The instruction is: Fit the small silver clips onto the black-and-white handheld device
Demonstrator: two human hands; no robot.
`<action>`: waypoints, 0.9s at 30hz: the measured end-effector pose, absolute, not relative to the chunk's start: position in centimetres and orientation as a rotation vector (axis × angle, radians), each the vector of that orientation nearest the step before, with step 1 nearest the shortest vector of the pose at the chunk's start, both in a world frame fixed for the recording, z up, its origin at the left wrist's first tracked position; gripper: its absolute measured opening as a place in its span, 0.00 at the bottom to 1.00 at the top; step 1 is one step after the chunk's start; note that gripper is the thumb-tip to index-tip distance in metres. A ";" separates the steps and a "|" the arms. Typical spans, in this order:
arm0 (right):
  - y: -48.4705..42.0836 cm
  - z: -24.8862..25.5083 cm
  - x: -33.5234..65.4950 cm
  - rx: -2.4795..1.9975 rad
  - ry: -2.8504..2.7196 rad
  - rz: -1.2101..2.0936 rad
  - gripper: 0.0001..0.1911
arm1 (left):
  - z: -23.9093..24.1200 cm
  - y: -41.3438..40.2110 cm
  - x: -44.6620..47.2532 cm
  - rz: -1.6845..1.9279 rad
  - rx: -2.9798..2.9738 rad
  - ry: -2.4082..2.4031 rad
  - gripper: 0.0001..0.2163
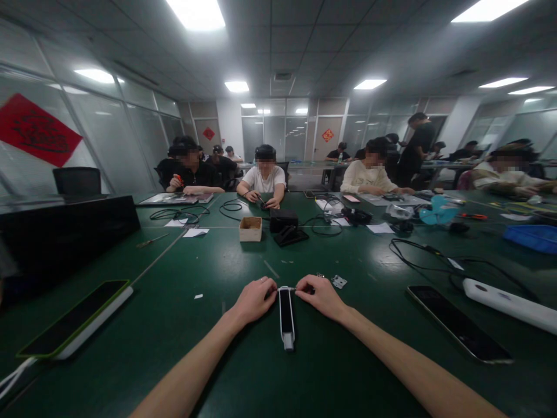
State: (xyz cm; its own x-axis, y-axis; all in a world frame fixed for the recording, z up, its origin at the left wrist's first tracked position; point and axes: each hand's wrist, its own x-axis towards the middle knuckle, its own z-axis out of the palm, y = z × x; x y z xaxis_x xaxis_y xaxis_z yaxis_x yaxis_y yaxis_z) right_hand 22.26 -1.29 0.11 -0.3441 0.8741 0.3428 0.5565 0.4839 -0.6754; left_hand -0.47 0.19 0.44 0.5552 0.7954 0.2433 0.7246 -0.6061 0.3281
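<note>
A narrow device [286,316] with a white frame and a black face lies lengthwise on the green table in front of me, its pale squared end towards me. A thin metal rod [292,289] crosses its far end. My left hand [256,301] pinches closed at the left end of this rod. At the right end, the thumb and fingers of my right hand [321,297] are also closed on the rod. The fingertips hide both rod ends. Just beyond my right hand lies a small metal plate [339,281].
A green-edged phone [73,319] rests on a white block at left; another phone [456,322] and a white power strip [509,302] lie at right. Farther off are a small cardboard box [250,230], a black stand [290,235] and a blue tray [531,238]. Several people sit opposite.
</note>
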 end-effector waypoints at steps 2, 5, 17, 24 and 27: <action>-1.2 0.1 22.3 -1.179 -2.037 0.599 0.04 | 0.4 0.2 -0.5 0.559 2.601 1.282 0.06; -1.1 0.0 22.2 -1.158 -2.028 0.594 0.04 | 0.2 0.3 -0.5 0.572 2.612 1.267 0.06; -1.2 0.3 22.2 -1.190 -2.026 0.678 0.06 | 0.5 0.1 -0.6 0.552 2.597 1.271 0.06; -1.0 0.1 22.0 -1.188 -2.036 0.653 0.08 | 0.3 0.2 -0.5 0.571 2.627 1.262 0.05; -1.0 0.0 22.1 -1.184 -2.044 0.659 0.08 | 0.4 0.1 -0.5 0.576 2.632 1.264 0.05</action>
State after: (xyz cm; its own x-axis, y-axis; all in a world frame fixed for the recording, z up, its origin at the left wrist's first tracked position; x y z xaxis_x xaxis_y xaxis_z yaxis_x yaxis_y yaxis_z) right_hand 22.09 -0.95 0.02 -0.3586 0.8840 0.3000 0.5423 0.4588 -0.7039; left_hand -0.45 0.13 0.43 0.5671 0.7781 0.2701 0.7143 -0.6279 0.3091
